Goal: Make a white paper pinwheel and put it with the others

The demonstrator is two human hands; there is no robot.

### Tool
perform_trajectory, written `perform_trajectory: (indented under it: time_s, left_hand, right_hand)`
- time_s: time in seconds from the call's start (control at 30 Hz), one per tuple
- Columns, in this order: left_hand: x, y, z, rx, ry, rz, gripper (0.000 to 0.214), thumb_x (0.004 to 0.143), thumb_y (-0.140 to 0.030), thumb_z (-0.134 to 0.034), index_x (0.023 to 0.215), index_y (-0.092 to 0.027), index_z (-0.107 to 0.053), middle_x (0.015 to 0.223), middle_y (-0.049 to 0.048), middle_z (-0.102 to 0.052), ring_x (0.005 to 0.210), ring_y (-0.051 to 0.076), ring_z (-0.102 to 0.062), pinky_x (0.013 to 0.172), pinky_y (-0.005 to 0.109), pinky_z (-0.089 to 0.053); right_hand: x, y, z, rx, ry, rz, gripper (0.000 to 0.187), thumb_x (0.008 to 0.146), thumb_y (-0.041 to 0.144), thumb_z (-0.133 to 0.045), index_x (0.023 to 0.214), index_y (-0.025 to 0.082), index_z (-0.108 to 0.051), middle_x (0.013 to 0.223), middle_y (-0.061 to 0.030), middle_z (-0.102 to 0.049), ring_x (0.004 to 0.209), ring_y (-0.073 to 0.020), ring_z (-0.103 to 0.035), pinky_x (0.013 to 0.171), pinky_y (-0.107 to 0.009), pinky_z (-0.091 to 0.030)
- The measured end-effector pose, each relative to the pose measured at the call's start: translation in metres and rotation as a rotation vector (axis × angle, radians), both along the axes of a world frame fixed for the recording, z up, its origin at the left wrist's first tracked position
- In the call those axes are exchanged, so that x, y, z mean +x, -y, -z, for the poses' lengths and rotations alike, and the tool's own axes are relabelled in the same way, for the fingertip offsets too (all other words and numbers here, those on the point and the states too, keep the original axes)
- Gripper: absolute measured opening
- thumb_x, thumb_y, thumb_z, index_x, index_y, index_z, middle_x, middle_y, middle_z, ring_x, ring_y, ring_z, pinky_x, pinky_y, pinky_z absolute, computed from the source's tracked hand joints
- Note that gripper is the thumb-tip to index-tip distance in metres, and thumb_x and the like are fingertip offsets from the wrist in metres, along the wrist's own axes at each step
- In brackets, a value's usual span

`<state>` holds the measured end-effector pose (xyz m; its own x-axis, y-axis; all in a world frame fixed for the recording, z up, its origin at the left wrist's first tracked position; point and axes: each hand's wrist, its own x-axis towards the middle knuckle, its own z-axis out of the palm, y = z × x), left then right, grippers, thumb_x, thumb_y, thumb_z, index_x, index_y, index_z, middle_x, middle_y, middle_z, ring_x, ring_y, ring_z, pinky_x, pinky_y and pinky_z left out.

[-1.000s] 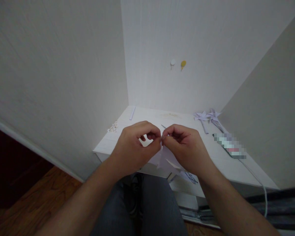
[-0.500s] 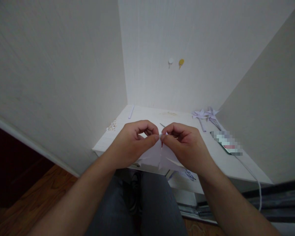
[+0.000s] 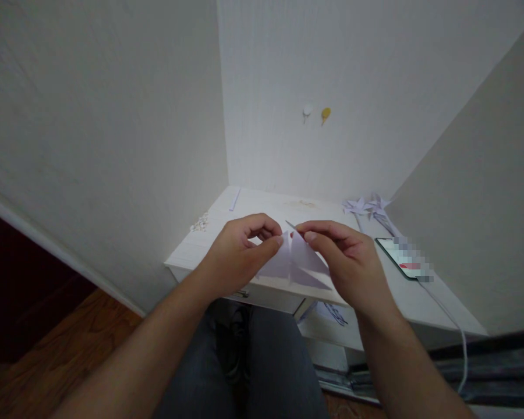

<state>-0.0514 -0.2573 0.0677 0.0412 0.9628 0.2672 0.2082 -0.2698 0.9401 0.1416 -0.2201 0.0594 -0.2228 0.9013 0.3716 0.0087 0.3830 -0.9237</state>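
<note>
A sheet of white paper (image 3: pixel 308 259), cut into pointed flaps with a slit, hangs between my hands above the front edge of the table. My left hand (image 3: pixel 244 250) pinches its upper left part between thumb and fingers. At the upper right flap, my right hand (image 3: pixel 347 250) is closed in a pinch on the paper. Just behind the right fingertips shows a thin pointed metal blade (image 3: pixel 290 224), with a bit of red below it; the rest is hidden, and I cannot tell whether it lies on the table.
Paper pinwheels (image 3: pixel 367 206) lie at the back right of the white table (image 3: pixel 262 203). Nearer is a phone (image 3: pixel 402 256) with a white cable (image 3: pixel 445 311). Small white pieces (image 3: pixel 199 222) and a paper strip (image 3: pixel 234 199) lie left. Two hooks (image 3: pixel 325 113) are on the wall.
My right hand has moved a little right, away from the left fingertips, and the paper's flaps show more. My left hand stays almost where it was.
</note>
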Motion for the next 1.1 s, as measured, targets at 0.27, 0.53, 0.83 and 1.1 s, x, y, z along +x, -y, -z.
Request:
perform_trajectory:
  time_s: [0.27, 0.53, 0.83, 1.1]
  left_hand:
    - [0.003, -0.001, -0.015, -0.015, -0.109, -0.091, 0.009, 0.084, -0.025, -0.070, 0.084, -0.017, -0.074, 0.077, 0.0006, -0.071, 0.069, 0.013, -0.061, 0.060, 0.023, -0.045]
    - [0.000, 0.003, -0.025, -0.012, 0.015, 0.016, 0.012, 0.084, -0.028, -0.073, 0.085, -0.017, -0.073, 0.077, 0.0004, -0.069, 0.065, 0.011, -0.056, 0.057, 0.022, -0.042]
    - [-0.006, 0.001, -0.025, -0.090, 0.171, 0.208, 0.016, 0.084, -0.029, -0.079, 0.087, -0.017, -0.070, 0.078, 0.0000, -0.068, 0.065, 0.010, -0.057, 0.056, 0.021, -0.041]
    - [-0.006, 0.003, -0.019, -0.043, 0.380, 0.276, 0.018, 0.083, -0.024, -0.084, 0.092, -0.019, -0.069, 0.083, 0.0002, -0.073, 0.068, 0.011, -0.066, 0.060, 0.020, -0.049]
  right_hand:
    - [0.005, 0.054, -0.018, 0.271, -0.181, 0.171, 0.033, 0.095, 0.012, -0.073, 0.119, 0.034, -0.078, 0.088, 0.0031, -0.083, 0.078, -0.0138, -0.076, 0.074, -0.026, -0.060]
    - [-0.001, 0.042, -0.016, 0.070, -0.049, -0.035, 0.003, 0.092, 0.023, -0.078, 0.094, 0.025, -0.080, 0.103, -0.0050, -0.083, 0.097, -0.0196, -0.077, 0.079, -0.029, -0.062]
    - [-0.001, 0.018, -0.009, -0.087, -0.217, -0.031, 0.012, 0.081, 0.030, -0.089, 0.087, 0.023, -0.082, 0.068, -0.0016, -0.075, 0.064, -0.0149, -0.068, 0.059, -0.025, -0.053]
    - [-0.002, 0.015, -0.005, -0.201, -0.332, -0.210, 0.009, 0.082, 0.026, -0.090, 0.086, 0.024, -0.082, 0.073, -0.0020, -0.081, 0.069, -0.0132, -0.074, 0.069, -0.023, -0.057]
